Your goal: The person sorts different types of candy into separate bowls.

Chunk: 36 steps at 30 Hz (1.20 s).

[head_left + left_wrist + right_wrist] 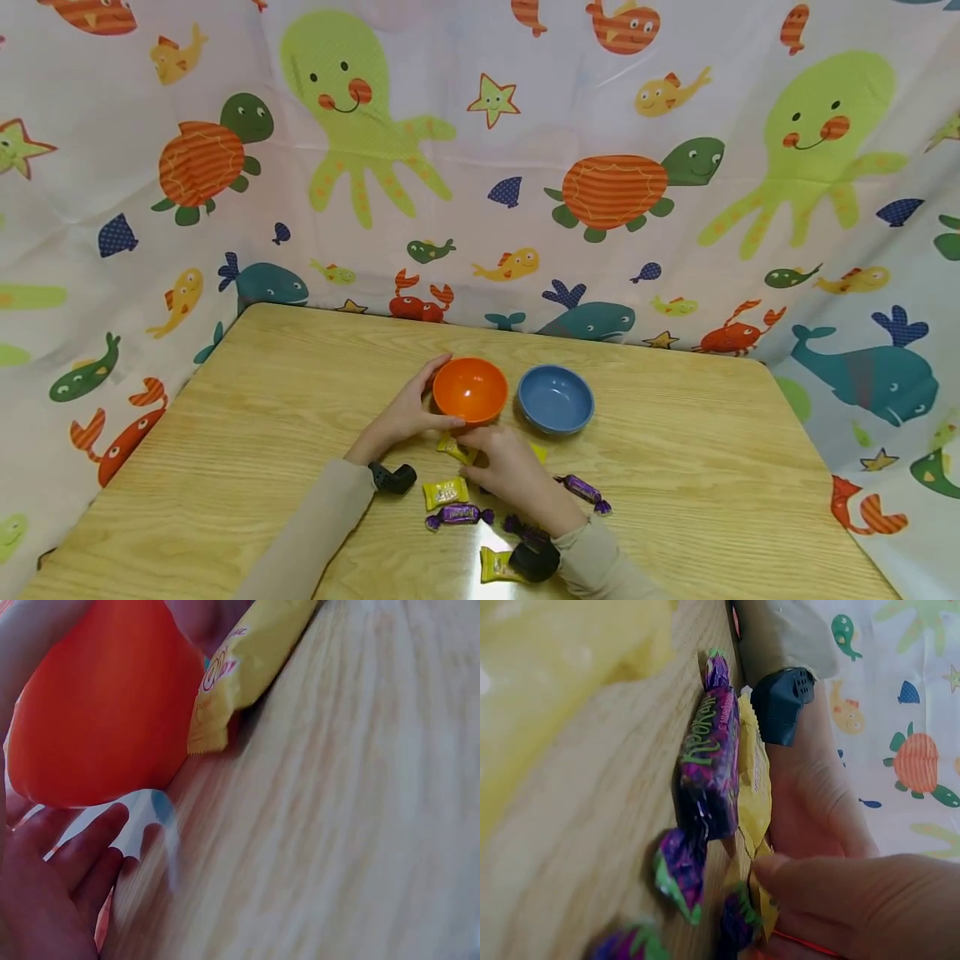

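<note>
My left hand holds an orange bowl by its side, thumb at the front and fingers spread round the back. In the left wrist view those fingers lie beneath the orange wall. Just in front of the bowl, my right hand pinches a yellow-wrapped candy between thumb and fingers. Its thumb tip sits against yellow wrapping in the right wrist view. The candy's printed wrapper stands close beside the bowl.
A blue bowl stands to the right of the orange one. Nearer me lie yellow candies and purple twist-wrapped candies, several partly under my right arm. A patterned sea-animal cloth hangs behind the wooden table.
</note>
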{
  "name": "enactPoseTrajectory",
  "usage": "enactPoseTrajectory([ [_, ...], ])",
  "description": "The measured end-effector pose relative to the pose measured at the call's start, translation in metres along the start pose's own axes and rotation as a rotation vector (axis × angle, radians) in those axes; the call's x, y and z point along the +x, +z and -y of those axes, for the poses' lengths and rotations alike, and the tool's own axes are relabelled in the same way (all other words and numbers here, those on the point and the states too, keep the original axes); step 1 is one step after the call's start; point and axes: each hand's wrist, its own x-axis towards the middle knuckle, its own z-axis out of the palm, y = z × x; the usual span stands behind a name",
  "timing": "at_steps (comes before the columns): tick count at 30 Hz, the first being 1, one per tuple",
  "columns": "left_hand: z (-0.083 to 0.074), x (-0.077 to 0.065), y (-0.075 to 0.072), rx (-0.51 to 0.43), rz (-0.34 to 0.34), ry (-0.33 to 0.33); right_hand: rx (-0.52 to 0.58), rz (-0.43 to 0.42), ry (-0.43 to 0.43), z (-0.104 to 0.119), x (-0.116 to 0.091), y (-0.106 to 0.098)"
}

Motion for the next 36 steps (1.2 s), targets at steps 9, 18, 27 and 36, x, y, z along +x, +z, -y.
enactPoseTrajectory([
  [9, 0.001, 0.002, 0.008, -0.048, 0.019, 0.034, -0.066, -0.019, 0.007, -0.002, -0.001, 0.003],
  [18, -0.002, 0.002, 0.009, -0.005, -0.012, 0.052, -0.08, 0.01, 0.058, 0.004, -0.003, 0.002],
  [27, -0.003, 0.002, 0.008, -0.001, -0.028, 0.061, -0.08, -0.04, 0.062, 0.003, -0.002, 0.001],
  [36, -0.002, 0.001, 0.009, -0.008, -0.029, 0.062, 0.017, 0.0, 0.044, 0.009, 0.0, -0.02],
])
